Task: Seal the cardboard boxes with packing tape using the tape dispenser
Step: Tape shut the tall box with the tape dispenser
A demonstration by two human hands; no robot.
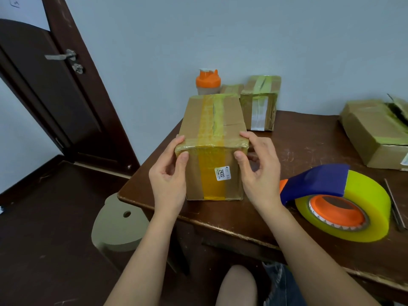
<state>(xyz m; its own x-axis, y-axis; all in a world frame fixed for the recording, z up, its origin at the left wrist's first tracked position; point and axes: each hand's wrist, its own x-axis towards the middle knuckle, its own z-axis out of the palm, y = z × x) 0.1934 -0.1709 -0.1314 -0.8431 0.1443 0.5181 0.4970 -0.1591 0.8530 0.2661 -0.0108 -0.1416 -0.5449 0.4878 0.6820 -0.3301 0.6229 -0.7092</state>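
Observation:
A cardboard box (pixel 194 120) stands on the dark wooden table (pixel 309 138), with a yellow tape strip down its top and near face and a small white label on the front. My left hand (pixel 169 173) pinches its near left top corner, thumb on the front and fingers on top. My right hand (pixel 259 171) pinches the near right top corner the same way. The tape dispenser (pixel 335 199), blue and orange with a big yellow-green roll, lies on the table to the right of my right hand, untouched.
A taped box (pixel 260 102) and an orange-lidded shaker bottle (pixel 208 82) stand at the back by the wall. A larger box (pixel 375 133) lies at the right edge. A thin dark stick (pixel 395 204) lies beside the roll. A round stool (pixel 119 224) stands left of the table.

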